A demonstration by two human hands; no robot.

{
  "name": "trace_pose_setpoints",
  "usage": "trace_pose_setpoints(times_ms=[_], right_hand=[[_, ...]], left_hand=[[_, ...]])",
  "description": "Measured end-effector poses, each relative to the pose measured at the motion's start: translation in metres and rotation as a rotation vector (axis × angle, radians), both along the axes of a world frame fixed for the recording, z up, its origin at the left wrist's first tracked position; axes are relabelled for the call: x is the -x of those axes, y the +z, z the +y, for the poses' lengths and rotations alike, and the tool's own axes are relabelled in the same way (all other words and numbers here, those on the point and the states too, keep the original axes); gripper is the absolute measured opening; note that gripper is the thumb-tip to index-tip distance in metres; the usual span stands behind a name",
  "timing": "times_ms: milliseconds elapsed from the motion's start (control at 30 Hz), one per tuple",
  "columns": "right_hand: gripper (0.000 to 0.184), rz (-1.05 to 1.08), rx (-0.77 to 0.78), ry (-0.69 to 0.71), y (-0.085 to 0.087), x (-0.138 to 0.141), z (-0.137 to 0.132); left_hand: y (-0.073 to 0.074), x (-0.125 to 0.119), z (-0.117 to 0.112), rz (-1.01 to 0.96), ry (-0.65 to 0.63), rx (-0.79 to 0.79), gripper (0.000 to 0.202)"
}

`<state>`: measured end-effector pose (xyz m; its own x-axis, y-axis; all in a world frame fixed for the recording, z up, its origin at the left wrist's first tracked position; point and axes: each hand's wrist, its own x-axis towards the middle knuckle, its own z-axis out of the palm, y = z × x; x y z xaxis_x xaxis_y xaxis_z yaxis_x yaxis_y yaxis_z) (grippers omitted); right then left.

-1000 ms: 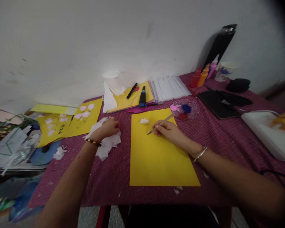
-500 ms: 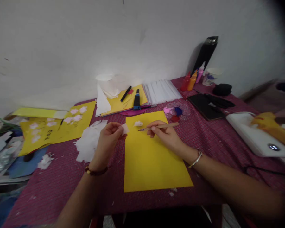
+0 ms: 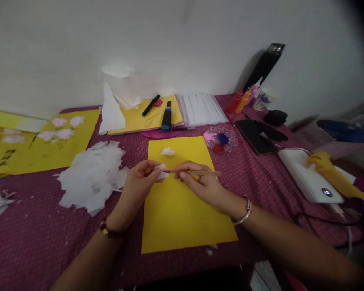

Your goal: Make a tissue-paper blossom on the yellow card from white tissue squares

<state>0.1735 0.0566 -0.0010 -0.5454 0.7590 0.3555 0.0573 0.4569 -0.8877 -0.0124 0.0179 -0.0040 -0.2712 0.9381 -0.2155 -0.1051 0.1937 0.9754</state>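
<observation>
Head view: left hand (image 3: 138, 180) had grip pinched on small white paper piece (image 3: 161, 166), above yellow sheet (image 3: 185, 214) on bench (image 3: 48, 230). Right hand (image 3: 203, 186) had grip clamped round brush (image 3: 204, 173), tip at paper, contact unclear. White tuft (image 3: 168, 151) lay near sheet's far edge, paper pile (image 3: 89, 173) left, paint palette (image 3: 231, 139) right.

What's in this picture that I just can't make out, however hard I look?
All in the head view:
Paper scrap: partly hidden by the left hand.
Brush: tip small and blurred; whether it touches the scrap is unclear. The right hand covers part of the handle.
Yellow card: cut off by the left edge; its writing is too blurred to read.
Black flask: base hidden behind the bottles.
</observation>
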Motion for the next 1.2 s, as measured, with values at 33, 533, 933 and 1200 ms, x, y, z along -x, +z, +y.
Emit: trace_pose_setpoints(times_ms=[33, 533, 933, 1200], right_hand=[[0.017, -0.006, 0.005, 0.006, 0.0, 0.0, 0.0], [0.016, -0.02, 0.067, 0.018, -0.005, 0.001, -0.002], [0.019, 0.224, 0.345, -0.021, 0.0, 0.004, -0.004], [0.023, 0.238, 0.383, -0.154, 0.003, 0.005, -0.002]], left_hand=[[0.0, 0.0, 0.0, -0.004, 0.003, 0.0, 0.022], [-0.003, -0.001, -0.004, 0.027, -0.005, -0.047, 0.015], [0.004, 0.002, -0.009, -0.264, -0.073, -0.074, 0.021], [0.011, -0.007, -0.016, 0.113, -0.051, -0.204, 0.008]])
